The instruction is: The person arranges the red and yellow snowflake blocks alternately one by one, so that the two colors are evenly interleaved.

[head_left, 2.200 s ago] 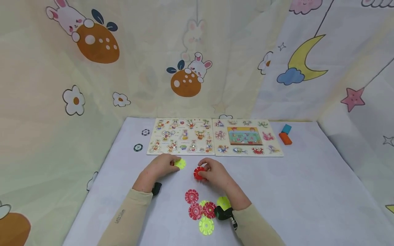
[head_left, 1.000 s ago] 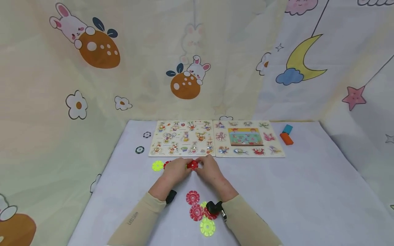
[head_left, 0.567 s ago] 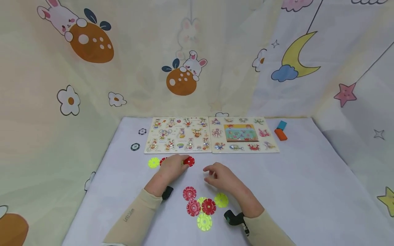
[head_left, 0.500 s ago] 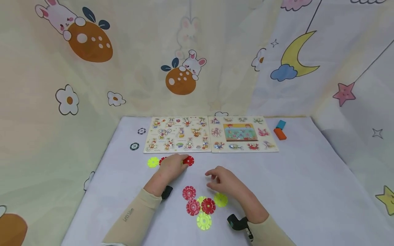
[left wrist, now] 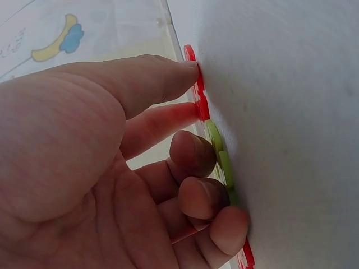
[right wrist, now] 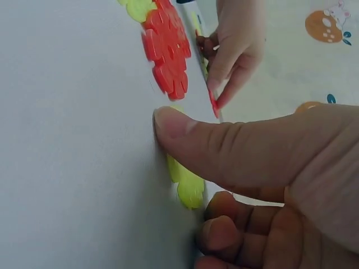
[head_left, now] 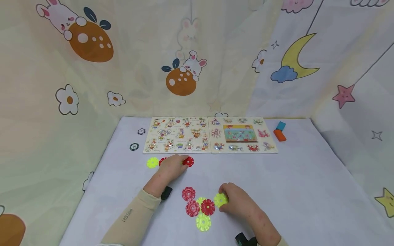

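Note:
In the head view my left hand (head_left: 172, 167) pinches a red interlocking disc (head_left: 189, 161) at the right end of a row lying on the table. The row's left end shows a yellow-green disc (head_left: 152, 162) and a red one; my hand covers the middle, where the left wrist view shows green discs (left wrist: 225, 168). My right hand (head_left: 241, 203) has thumb and finger at opposite edges of another yellow-green disc (head_left: 220, 200), pinching it beside the loose pile. That pile holds several red discs (head_left: 192, 208) and a yellow-green disc (head_left: 203, 222), some overlapping.
Two picture puzzle boards (head_left: 176, 135) lie side by side along the table's back. Left of them are two dark round chips (head_left: 134, 146); on the right sit an orange block (head_left: 279, 135) and a blue block (head_left: 280, 126). Patterned cloth surrounds the white table (head_left: 295, 191).
A red disc was laid down at the row's right end, where the left hand stays on it. The right hand let go, drew back toward the pile and took hold of a yellow-green disc.

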Motion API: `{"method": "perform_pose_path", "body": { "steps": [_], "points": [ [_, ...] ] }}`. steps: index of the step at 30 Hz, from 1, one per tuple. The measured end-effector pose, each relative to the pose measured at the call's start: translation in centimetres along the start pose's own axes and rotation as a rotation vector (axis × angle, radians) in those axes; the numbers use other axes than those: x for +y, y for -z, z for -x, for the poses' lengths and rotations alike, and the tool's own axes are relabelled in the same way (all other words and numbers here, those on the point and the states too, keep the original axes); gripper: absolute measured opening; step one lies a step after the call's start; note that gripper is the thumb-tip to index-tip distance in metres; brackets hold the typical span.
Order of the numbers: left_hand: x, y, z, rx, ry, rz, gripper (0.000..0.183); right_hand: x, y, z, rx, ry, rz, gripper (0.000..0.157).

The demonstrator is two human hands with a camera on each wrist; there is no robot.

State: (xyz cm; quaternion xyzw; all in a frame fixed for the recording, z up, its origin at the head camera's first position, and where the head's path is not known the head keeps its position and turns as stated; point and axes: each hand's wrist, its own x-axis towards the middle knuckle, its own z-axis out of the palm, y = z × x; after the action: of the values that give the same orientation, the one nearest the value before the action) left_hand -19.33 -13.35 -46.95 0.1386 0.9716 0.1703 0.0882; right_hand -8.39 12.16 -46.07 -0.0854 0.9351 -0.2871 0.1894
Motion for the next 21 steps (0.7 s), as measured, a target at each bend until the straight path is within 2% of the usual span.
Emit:
{"method": "perform_pose_path", "body": {
  "steps": [3,5,8,11,13,17,21],
  "points": [
    [-0.1,0.0,-0.1,0.000,-0.001,-0.002,0.049,-0.1,0.2,-0.2,-0.001,-0.023,0.007,0.045],
    [-0.1,-0.1,-0.1,-0.003,-0.001,-0.007,0.049,-0.3,0.6,-0.3,-0.009,-0.036,0.003,0.040],
    [-0.1,-0.2,-0.1,-0.006,-0.002,-0.002,0.049,-0.7,1.4,-0.4,-0.014,-0.041,-0.037,0.031],
    [0.0,-0.2,0.0,0.000,0.001,0.018,0.049,-1.1,2.4,-0.9,0.019,-0.027,-0.116,0.024],
    [0.0,-0.2,0.1,0.009,0.001,0.025,0.048,-1.2,3.0,-1.8,0.059,-0.020,-0.172,0.026],
    [0.0,-0.1,0.2,0.015,-0.001,0.025,0.047,-1.3,3.4,-4.6,0.133,-0.043,-0.240,0.040],
    [0.0,0.0,0.1,0.013,0.003,0.025,0.047,-1.5,3.1,-7.7,0.147,-0.076,-0.260,0.045]
  ]
}}
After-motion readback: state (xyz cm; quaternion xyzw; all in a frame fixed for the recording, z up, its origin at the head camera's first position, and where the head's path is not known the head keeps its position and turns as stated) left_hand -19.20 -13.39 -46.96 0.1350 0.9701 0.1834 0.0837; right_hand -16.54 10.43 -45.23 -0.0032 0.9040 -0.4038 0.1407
